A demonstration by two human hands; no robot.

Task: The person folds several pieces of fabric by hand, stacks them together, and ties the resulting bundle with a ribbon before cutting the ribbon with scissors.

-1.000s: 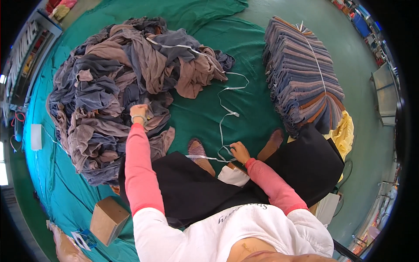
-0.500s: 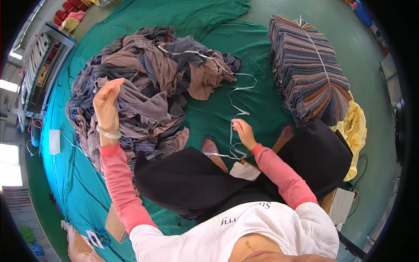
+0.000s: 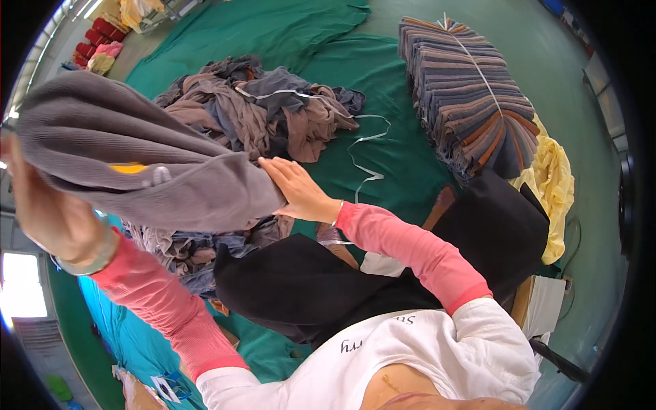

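A grey-brown ribbed cloth [image 3: 157, 160] with a small yellow and a pale mark is stretched between my two hands, raised above the left part of the heap. My left hand [image 3: 55, 205] is blurred and grips its far-left end; some of its fingers are hidden. At the cloth's right end my right hand [image 3: 298, 189] holds the edge, fingers on top and thumb below. Behind and beneath the raised cloth lies a loose heap of grey, blue-grey and brown cloths [image 3: 219, 102], partly covered by it.
A stack of folded cloths [image 3: 465, 89] bound with a white strap stands at the far right, with a yellow fabric [image 3: 550, 191] beside it. Green sheeting [image 3: 301, 34] covers the floor. A white ribbon [image 3: 369, 139] trails from the heap. My black-covered legs [image 3: 307, 280] spread around the middle.
Both hands were empty of cloth before; now a grey cloth is lifted off the heap between them. My left hand moved left and down, and my right hand moved left from the ribbon.
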